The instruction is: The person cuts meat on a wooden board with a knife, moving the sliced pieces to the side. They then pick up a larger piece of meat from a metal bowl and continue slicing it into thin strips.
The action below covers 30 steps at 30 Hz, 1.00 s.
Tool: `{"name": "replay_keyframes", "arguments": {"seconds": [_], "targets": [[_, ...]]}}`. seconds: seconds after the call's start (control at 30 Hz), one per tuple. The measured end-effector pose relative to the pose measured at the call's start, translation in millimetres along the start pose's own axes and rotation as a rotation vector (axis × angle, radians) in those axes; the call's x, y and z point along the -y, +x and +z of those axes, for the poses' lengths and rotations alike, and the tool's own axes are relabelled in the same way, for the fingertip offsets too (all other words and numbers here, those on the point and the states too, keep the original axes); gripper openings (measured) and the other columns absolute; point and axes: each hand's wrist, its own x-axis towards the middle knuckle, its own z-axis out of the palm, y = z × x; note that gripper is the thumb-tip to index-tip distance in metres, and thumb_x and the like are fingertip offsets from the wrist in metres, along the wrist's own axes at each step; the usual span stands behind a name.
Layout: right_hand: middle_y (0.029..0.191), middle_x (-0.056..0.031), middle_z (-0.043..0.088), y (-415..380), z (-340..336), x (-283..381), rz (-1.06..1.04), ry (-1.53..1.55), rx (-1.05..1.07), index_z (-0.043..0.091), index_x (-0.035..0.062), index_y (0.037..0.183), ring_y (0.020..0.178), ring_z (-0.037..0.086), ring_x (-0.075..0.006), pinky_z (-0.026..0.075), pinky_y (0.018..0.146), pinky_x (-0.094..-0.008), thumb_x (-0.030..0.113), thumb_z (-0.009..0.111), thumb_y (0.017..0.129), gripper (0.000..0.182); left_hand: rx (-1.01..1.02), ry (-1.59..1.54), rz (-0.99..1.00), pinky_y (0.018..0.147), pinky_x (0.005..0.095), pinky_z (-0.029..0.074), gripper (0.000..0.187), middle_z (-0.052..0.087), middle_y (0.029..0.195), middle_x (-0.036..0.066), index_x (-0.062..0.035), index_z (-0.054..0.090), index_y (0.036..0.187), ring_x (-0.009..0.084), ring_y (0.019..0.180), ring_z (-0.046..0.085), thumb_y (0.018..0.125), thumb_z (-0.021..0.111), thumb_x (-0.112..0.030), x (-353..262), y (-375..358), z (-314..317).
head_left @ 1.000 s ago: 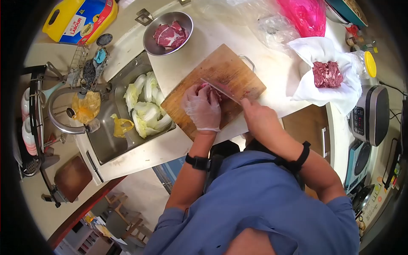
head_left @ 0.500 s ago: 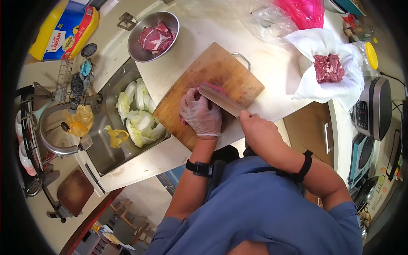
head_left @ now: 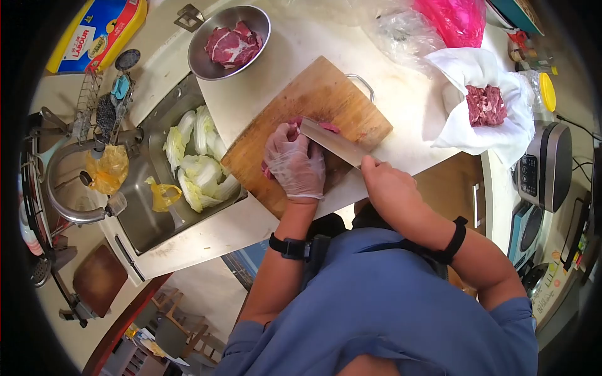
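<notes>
My left hand, in a clear plastic glove, is closed over a piece of raw meat and presses it onto the wooden cutting board. Most of that meat is hidden under the hand and the blade. In my bare right hand is the handle of a knife with a broad blade. The blade lies across the meat, close beside my left fingers. A bit of red meat shows on the far side of the blade.
A steel bowl with raw meat stands behind the board. Chinese cabbage lies in the sink at left. A white cloth-lined container holds cut meat at right, near plastic bags and a black-and-silver appliance.
The view has shifted slightly. The knife and my right hand have moved a little to the right relative to my left hand, which stays on the meat.
</notes>
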Motion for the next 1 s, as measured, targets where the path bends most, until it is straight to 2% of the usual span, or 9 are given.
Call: {"name": "replay_keyframes", "arguments": {"seconds": [0.17,0.37,0.43,0.53,0.6,0.77,0.87,0.93,1.0], "targets": [[0.075,-0.0266,0.064,56.7,2.1,10.1,-0.198,0.058,-0.151,0.05,-0.0024,0.097,0.074,0.068,-0.0416,0.054,0.063,-0.0499,0.004,0.05,0.091,0.009,-0.014,0.006,0.039,0.094,0.0458,0.041,0.029,0.061,0.113,0.011,-0.0105,0.073,0.105,0.0333,0.107,0.056,0.076,0.078,-0.011,-3.7,2.9,-5.6],[0.074,-0.0234,0.066,41.3,-20.8,-21.3,-0.125,0.091,-0.162,0.05,-0.0018,0.099,0.068,0.066,-0.0423,0.053,0.06,-0.0514,0.006,0.053,0.09,0.013,-0.062,-0.033,-0.002,0.094,0.0456,0.041,0.02,0.059,0.115,0.01,-0.0122,0.074,0.098,0.0325,0.108,0.055,0.078,0.077,-0.014,3.0,-6.7,6.0],[0.074,-0.0227,0.066,33.6,-16.4,-14.3,-0.087,0.042,-0.126,0.05,-0.0013,0.1,0.067,0.067,-0.041,0.053,0.059,-0.0502,0.006,0.053,0.09,0.013,-0.102,-0.046,0.005,0.093,0.0458,0.042,0.023,0.059,0.116,0.011,-0.0115,0.073,0.099,0.033,0.108,0.056,0.077,0.078,-0.014,4.0,-6.6,5.2],[0.073,-0.0208,0.065,25.7,0.5,4.7,-0.19,-0.036,-0.181,0.049,-0.0009,0.102,0.067,0.069,-0.0379,0.055,0.056,-0.0466,0.005,0.052,0.09,0.014,-0.08,-0.047,0.025,0.094,0.0462,0.042,0.028,0.059,0.117,0.011,-0.0103,0.072,0.102,0.0336,0.11,0.056,0.075,0.079,-0.014,4.7,-6.3,2.2],[0.074,-0.0187,0.065,19.7,8.0,10.2,-0.116,-0.098,-0.134,0.049,-0.0004,0.101,0.066,0.07,-0.0351,0.056,0.054,-0.044,0.005,0.052,0.091,0.012,-0.051,-0.043,0.011,0.095,0.0466,0.041,0.031,0.059,0.119,0.012,-0.0095,0.071,0.103,0.0342,0.111,0.055,0.074,0.079,-0.014,3.3,-4.2,0.9],[0.079,-0.0202,0.065,-9.3,0.9,8.1,-0.066,-0.031,-0.072,0.048,-0.0006,0.101,0.065,0.07,-0.0358,0.057,0.055,-0.0452,0.004,0.053,0.09,0.013,-0.027,-0.079,-0.012,0.097,0.0475,0.04,0.034,0.059,0.122,0.013,-0.0083,0.07,0.104,0.0358,0.114,0.053,0.071,0.079,-0.014,4.8,-6.1,4.8],[0.082,-0.0216,0.065,7.6,0.7,8.1,-0.08,-0.006,-0.054,0.048,-0.0016,0.103,0.07,0.07,-0.0378,0.057,0.058,-0.046,0.003,0.053,0.089,0.015,-0.054,-0.049,-0.011,0.097,0.0478,0.04,0.035,0.059,0.122,0.014,-0.008,0.07,0.104,0.0365,0.114,0.053,0.07,0.079,-0.014,3.0,-1.7,4.8],[0.085,-0.0227,0.066,31.3,6.5,19.0,-0.2,0.116,-0.19,0.048,-0.0021,0.103,0.077,0.07,-0.0395,0.058,0.062,-0.0463,0.004,0.053,0.09,0.015,-0.009,-0.097,-0.021,0.096,0.0482,0.04,0.034,0.059,0.122,0.014,-0.008,0.07,0.103,0.0369,0.112,0.054,0.07,0.079,-0.014,2.0,-1.5,2.1],[0.085,-0.0228,0.066,45.1,2.9,30.7,-0.2,0.091,-0.181,0.048,-0.0021,0.103,0.079,0.07,-0.0399,0.058,0.063,-0.0468,0.004,0.053,0.091,0.014,0.022,-0.134,-0.055,0.096,0.0485,0.041,0.034,0.059,0.121,0.014,-0.0077,0.071,0.102,0.0371,0.111,0.054,0.07,0.079,-0.015,0.8,0.4,-1.3]]}}
